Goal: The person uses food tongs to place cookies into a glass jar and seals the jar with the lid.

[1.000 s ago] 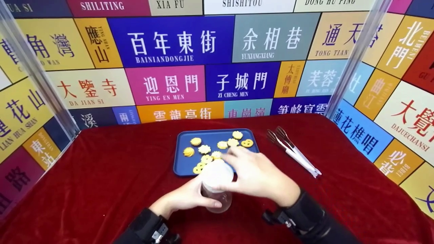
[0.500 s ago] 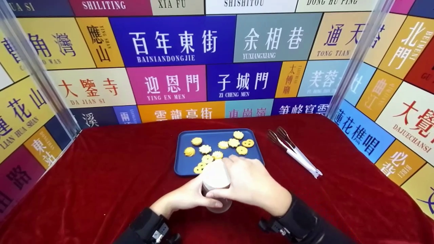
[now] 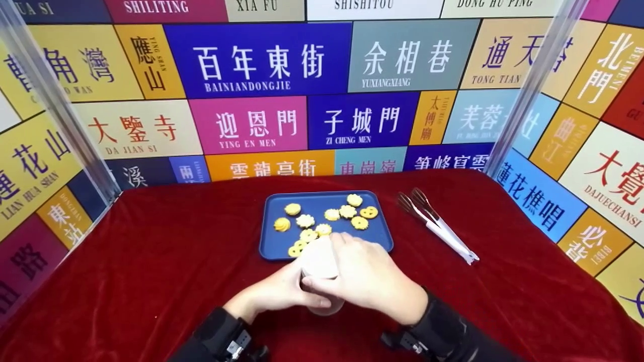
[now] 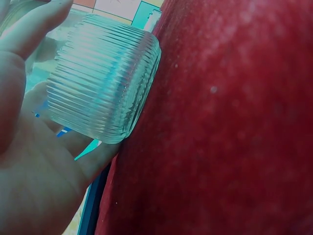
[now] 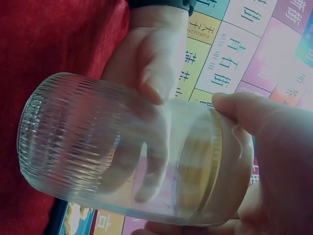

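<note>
A clear glass jar (image 5: 68, 137), ribbed on its lower half, is upright over the red cloth in front of me. My left hand (image 3: 282, 289) grips its body, thumb across the near side and fingers behind the glass. On top sits a pale round lid (image 3: 320, 259), and my right hand (image 3: 370, 276) holds it by the rim, thumb in front and fingers at the far side. Through the glass no contents show. Just beyond the jar lies a blue tray (image 3: 274, 246) with several small yellow cookies (image 3: 305, 220) spread on it; the right hand overlaps its near edge.
Tongs (image 3: 437, 226) with brown heads and white handles lie to the right of the tray. Red velvet cloth (image 3: 166, 261) covers the table. Walls of colourful printed sign panels (image 3: 256, 60) stand behind and at both sides, with clear corner posts.
My right hand has come down and left onto the lid, its fingers closing round the rim and its wrist turning. The left hand keeps its grip on the jar.
</note>
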The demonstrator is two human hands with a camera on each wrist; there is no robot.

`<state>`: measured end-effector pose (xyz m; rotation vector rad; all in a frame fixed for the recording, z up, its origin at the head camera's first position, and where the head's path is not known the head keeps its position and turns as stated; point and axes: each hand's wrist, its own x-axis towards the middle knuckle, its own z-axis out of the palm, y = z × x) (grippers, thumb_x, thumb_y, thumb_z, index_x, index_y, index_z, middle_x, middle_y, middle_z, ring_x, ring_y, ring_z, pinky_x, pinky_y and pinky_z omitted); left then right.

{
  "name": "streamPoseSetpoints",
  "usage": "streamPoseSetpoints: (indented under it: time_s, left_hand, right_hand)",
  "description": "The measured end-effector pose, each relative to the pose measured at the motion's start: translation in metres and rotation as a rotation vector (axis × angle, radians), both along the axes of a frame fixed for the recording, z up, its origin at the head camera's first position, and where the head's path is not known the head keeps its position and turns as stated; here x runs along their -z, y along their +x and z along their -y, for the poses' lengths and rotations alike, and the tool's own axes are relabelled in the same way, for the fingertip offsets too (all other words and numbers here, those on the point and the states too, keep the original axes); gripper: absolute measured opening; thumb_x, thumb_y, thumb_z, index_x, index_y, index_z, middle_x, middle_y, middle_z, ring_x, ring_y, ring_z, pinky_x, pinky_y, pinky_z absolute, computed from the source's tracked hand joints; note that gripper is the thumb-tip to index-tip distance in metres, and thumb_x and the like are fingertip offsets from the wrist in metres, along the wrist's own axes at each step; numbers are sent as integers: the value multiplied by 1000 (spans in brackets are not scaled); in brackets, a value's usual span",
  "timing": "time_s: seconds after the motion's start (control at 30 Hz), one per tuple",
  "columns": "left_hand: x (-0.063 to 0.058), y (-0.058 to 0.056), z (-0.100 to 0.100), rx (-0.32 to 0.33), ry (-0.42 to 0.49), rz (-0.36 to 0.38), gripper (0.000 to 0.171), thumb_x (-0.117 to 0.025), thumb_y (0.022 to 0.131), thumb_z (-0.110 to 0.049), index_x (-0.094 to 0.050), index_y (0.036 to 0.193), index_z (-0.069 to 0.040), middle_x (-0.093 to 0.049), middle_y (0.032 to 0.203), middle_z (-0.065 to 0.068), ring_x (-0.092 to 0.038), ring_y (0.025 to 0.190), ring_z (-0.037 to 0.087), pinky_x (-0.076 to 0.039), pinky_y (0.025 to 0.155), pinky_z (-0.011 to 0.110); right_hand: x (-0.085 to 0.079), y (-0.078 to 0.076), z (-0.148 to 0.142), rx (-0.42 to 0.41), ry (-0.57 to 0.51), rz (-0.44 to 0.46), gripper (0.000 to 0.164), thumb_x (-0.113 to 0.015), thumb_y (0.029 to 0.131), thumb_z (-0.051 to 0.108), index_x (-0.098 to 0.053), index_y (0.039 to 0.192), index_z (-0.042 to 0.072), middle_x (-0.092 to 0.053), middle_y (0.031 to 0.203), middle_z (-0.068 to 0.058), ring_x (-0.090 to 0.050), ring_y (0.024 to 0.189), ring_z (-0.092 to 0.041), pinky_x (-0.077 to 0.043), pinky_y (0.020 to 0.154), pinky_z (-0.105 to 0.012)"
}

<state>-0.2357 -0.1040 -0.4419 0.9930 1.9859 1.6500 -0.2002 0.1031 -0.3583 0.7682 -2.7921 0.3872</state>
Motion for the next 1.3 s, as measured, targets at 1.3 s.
streamPoseSetpoints:
  time_s: [1.3]
  left_hand:
    - [1, 0, 3, 19, 4, -3, 66, -86, 90, -7, -50, 144, -14, -74, 123, 4, -69, 114, 20, -51, 105, 29]
  right_hand:
    - [-4, -7, -12, -146, -70, 43, 71, -79, 85, 69, -64, 127, 13, -68, 104, 2, -65, 92, -16, -56, 80, -39]
